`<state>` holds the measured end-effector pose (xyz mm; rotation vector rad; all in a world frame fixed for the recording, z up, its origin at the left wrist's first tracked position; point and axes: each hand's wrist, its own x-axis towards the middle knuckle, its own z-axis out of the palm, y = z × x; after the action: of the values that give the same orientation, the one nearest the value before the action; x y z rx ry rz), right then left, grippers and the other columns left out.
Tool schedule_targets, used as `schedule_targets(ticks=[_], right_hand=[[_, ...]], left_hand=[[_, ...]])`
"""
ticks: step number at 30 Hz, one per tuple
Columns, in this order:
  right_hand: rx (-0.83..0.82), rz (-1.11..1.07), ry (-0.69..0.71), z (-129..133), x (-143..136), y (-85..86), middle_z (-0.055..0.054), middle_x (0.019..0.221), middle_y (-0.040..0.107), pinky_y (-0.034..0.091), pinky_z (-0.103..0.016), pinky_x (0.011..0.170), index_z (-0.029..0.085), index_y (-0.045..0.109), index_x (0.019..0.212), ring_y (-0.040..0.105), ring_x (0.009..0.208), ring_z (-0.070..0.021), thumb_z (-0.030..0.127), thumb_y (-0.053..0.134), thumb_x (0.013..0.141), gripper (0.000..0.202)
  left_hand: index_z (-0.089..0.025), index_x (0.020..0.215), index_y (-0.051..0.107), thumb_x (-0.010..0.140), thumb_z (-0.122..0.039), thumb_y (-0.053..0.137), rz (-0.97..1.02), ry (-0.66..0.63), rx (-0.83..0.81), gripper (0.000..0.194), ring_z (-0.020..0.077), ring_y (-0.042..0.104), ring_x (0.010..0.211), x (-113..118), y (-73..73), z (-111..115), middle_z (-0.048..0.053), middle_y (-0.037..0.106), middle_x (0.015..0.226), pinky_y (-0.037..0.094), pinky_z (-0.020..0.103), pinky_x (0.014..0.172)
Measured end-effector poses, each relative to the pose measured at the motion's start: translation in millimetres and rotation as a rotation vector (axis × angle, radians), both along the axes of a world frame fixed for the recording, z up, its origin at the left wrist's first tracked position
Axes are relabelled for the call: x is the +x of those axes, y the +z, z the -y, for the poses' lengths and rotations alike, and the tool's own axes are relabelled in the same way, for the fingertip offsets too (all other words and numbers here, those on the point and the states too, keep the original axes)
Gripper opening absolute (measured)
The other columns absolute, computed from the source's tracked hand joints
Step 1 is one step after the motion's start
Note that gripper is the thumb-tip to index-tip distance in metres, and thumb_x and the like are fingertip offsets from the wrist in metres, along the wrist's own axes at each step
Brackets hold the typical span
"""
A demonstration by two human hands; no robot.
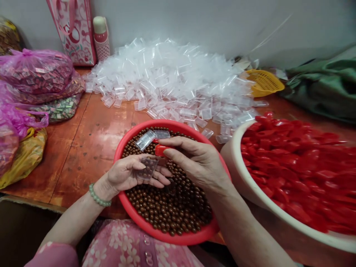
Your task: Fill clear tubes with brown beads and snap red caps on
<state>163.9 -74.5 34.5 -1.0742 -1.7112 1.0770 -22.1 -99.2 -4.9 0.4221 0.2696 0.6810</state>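
Observation:
My left hand [130,171], with a green bead bracelet on its wrist, grips a small clear plastic case [147,169] with brown balls in it, thumb on top. My right hand [196,159] pinches a red plastic cap [160,150] between thumb and fingertips, just above and to the right of the case; the two are apart. Both hands are over a red basin [124,202] full of shiny brown balls [169,213]. Two more clear cases [146,139] lie on the balls at the far side, beyond my hands. Part of another red piece shows behind my right fingertips.
A large heap of clear cases [167,74] covers the back of the table [75,148]. At right stands a white tub [236,148] of red caps [294,170]. Filled plastic bags [39,74] lie left. Behind are a bottle [101,40], a pink bag [73,33] and a yellow basket [264,82].

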Motion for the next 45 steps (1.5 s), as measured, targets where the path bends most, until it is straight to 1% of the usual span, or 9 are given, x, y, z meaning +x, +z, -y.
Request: schedule_targets(ticks=[6,8,10,14,20,27,33,39,45], right_hand=[[-0.037,0.072,0.155,-3,-8,6.4,-0.003,0.082,0.073,0.055,-0.025,0.056,0.020,0.070,0.097,0.067,0.062,-0.0140,0.026,0.062,0.086,0.015],[-0.013,0.129,0.205,-5,-7,7.4,-0.003,0.082,0.073,0.055,-0.025,0.058,0.020,0.070,0.097,0.066,0.061,-0.0138,0.026,0.061,0.087,0.015],[0.044,0.189,0.235,-8,-5,7.6,-0.003,0.084,0.073,0.056,-0.027,0.066,0.020,0.071,0.096,0.068,0.070,-0.0155,0.026,0.061,0.088,0.015],[0.108,0.205,0.203,-13,4,7.2,-0.004,0.088,0.075,0.056,-0.029,0.075,0.020,0.072,0.095,0.070,0.079,-0.0173,0.026,0.062,0.087,0.014],[0.097,0.212,0.212,-17,12,11.0,-0.003,0.090,0.076,0.057,-0.031,0.077,0.021,0.073,0.096,0.070,0.079,-0.0178,0.025,0.064,0.085,0.014],[0.118,0.298,0.342,-19,7,16.0,-0.003,0.086,0.074,0.054,-0.028,0.072,0.019,0.071,0.095,0.068,0.078,-0.0162,0.024,0.060,0.089,0.014],[0.117,0.322,0.314,-18,11,18.7,-0.002,0.087,0.074,0.054,-0.028,0.074,0.021,0.071,0.095,0.068,0.079,-0.0166,0.025,0.060,0.088,0.013],[0.162,0.332,0.317,-17,13,22.5,-0.001,0.084,0.075,0.055,-0.028,0.071,0.023,0.072,0.093,0.068,0.074,-0.0167,0.025,0.061,0.088,0.013],[0.117,0.269,0.178,-15,16,21.4,-0.001,0.089,0.076,0.059,-0.033,0.078,0.025,0.073,0.093,0.071,0.078,-0.0192,0.030,0.065,0.085,0.013]], left_hand=[[-0.007,0.102,0.067,0.071,-0.020,0.059,-0.077,0.034,0.017,0.034,0.0234,0.071,0.081,2,-4.6,0,0.015,0.073,0.095,0.056,0.033,0.074],[-0.006,0.096,0.068,0.070,-0.020,0.060,-0.123,0.041,0.023,0.031,0.0218,0.071,0.076,3,-3.6,0,0.014,0.072,0.090,0.056,0.031,0.071],[-0.006,0.092,0.069,0.068,-0.018,0.062,-0.173,0.063,0.017,0.028,0.0194,0.069,0.071,3,-1.8,0,0.012,0.071,0.085,0.055,0.029,0.068],[-0.010,0.097,0.066,0.067,-0.017,0.063,-0.194,0.118,-0.018,0.031,0.0171,0.067,0.069,3,0.3,0,0.009,0.070,0.083,0.053,0.028,0.067],[-0.010,0.100,0.064,0.068,-0.018,0.061,-0.213,0.084,0.004,0.033,0.0172,0.067,0.071,3,0.1,-1,0.009,0.069,0.086,0.051,0.029,0.068],[-0.010,0.094,0.064,0.064,-0.018,0.063,-0.287,0.075,0.004,0.031,0.0159,0.065,0.068,4,2.2,-2,0.008,0.069,0.082,0.050,0.028,0.066],[-0.010,0.090,0.064,0.067,-0.017,0.061,-0.264,0.094,0.033,0.024,0.0153,0.064,0.068,5,0.0,-1,0.009,0.068,0.082,0.049,0.028,0.066],[-0.009,0.088,0.066,0.068,-0.018,0.061,-0.261,0.062,0.043,0.022,0.0148,0.064,0.069,4,-0.2,0,0.009,0.068,0.082,0.050,0.027,0.067],[-0.014,0.101,0.067,0.062,-0.012,0.070,-0.180,0.095,0.013,0.039,0.0156,0.067,0.074,4,-1.4,1,0.006,0.071,0.087,0.050,0.027,0.073]])
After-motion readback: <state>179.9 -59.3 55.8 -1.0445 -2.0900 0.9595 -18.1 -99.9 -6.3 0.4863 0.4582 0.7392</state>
